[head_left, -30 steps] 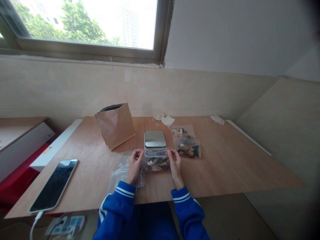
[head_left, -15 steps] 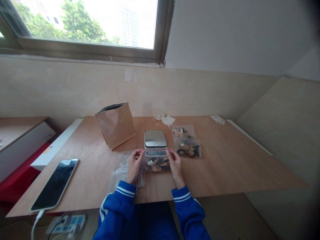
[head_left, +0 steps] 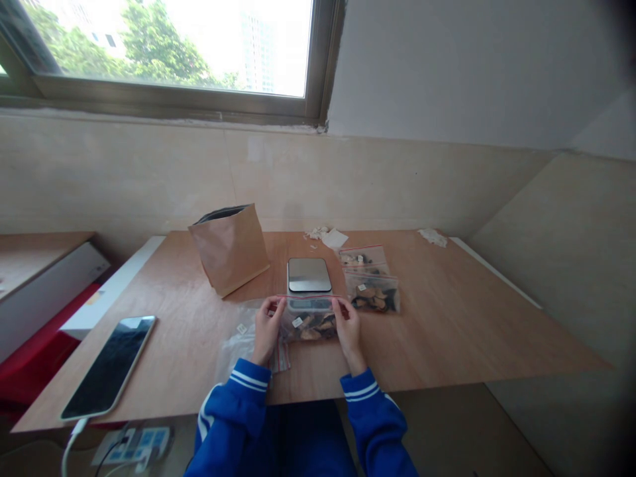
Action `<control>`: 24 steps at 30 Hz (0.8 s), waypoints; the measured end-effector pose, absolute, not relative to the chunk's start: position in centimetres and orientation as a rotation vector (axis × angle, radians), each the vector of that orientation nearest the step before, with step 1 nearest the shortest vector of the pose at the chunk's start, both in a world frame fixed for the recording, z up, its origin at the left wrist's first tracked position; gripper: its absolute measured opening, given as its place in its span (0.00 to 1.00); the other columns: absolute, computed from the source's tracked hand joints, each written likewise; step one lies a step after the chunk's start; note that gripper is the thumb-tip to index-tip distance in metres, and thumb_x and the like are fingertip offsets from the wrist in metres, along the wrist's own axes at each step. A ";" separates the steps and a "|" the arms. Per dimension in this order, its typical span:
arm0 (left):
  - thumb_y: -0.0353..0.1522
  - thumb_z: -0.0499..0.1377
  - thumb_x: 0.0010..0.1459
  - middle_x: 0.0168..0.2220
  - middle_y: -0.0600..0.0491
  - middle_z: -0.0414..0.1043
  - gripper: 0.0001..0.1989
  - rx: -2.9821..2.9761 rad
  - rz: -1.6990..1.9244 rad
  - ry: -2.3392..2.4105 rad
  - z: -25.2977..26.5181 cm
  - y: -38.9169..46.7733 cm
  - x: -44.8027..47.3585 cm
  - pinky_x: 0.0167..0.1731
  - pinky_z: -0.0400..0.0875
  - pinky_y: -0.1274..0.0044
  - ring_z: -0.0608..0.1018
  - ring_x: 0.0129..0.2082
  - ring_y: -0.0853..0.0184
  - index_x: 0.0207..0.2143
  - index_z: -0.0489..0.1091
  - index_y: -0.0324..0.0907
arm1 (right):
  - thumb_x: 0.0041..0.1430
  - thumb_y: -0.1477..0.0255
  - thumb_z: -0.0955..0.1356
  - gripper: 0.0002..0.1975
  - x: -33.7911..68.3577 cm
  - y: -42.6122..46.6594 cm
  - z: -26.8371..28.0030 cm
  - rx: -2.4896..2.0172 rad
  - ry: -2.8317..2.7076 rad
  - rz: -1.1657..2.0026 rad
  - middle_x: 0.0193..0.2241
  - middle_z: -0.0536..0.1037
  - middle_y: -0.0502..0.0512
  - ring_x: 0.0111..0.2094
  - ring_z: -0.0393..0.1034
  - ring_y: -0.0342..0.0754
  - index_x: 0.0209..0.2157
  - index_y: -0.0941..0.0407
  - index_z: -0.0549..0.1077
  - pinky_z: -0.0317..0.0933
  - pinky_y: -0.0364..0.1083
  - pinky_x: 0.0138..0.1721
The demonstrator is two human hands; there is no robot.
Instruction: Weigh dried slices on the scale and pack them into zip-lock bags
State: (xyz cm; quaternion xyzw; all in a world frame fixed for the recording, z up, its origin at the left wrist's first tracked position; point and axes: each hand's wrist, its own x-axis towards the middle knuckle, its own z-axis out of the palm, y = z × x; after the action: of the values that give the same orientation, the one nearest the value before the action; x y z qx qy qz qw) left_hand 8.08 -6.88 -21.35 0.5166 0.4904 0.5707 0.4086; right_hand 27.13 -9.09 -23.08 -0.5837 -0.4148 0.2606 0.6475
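A clear zip bag (head_left: 313,326) with a red top strip and dark and tan dried pieces inside stands in front of me. My left hand (head_left: 269,326) pinches the left end of its strip, and my right hand (head_left: 348,326) pinches the right end. Just behind the bag is a small scale (head_left: 309,274) with a shiny metal plate; the bag's clear top covers its front part. Under and beside my left hand lie flat clear zip bags (head_left: 238,344). Two filled zip bags, the nearer one (head_left: 375,296) overlapping the farther one (head_left: 362,257), lie right of the scale.
An open brown paper pouch (head_left: 231,252) stands at the back left. A phone (head_left: 110,368) with a cable plugged in lies near the table's left edge. White scraps (head_left: 334,237) lie at the back, with more crumpled white paper (head_left: 433,237) farther right.
My right hand has shifted very slightly on the bag's strip. Both hands keep their pinch, and everything else stays in place.
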 end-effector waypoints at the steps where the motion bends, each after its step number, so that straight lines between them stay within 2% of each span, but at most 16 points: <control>1: 0.44 0.59 0.55 0.32 0.51 0.75 0.16 1.306 1.436 1.238 -21.4 -6.8 8.1 0.34 0.66 0.76 0.74 0.32 0.66 0.34 0.73 0.40 | 0.54 0.54 0.68 0.20 27.1 -9.1 -23.2 -1.325 -0.939 0.581 0.34 0.81 0.58 0.34 0.73 0.51 0.34 0.57 0.78 0.66 0.47 0.35; 15: 0.45 0.58 0.56 0.29 0.53 0.72 0.17 1.373 1.392 1.301 -21.6 -6.8 8.2 0.30 0.63 0.77 0.71 0.29 0.67 0.34 0.72 0.40 | 0.53 0.57 0.69 0.17 27.1 -9.1 -23.6 -1.321 -0.930 0.522 0.30 0.79 0.56 0.32 0.72 0.50 0.33 0.58 0.77 0.66 0.48 0.36; 24: 0.45 0.58 0.56 0.31 0.53 0.72 0.16 1.331 1.348 1.190 -20.8 -7.5 8.2 0.31 0.64 0.78 0.72 0.31 0.67 0.35 0.72 0.41 | 0.54 0.56 0.69 0.18 27.0 -9.6 -22.8 -1.273 -0.914 0.707 0.31 0.80 0.54 0.34 0.74 0.50 0.34 0.57 0.76 0.67 0.46 0.37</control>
State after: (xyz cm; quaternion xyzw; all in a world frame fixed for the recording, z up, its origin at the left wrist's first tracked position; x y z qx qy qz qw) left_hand 8.17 -7.48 -20.79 0.5351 0.4786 0.5419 0.4370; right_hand 26.98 -9.58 -22.83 -0.5609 -0.4028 0.3116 0.6528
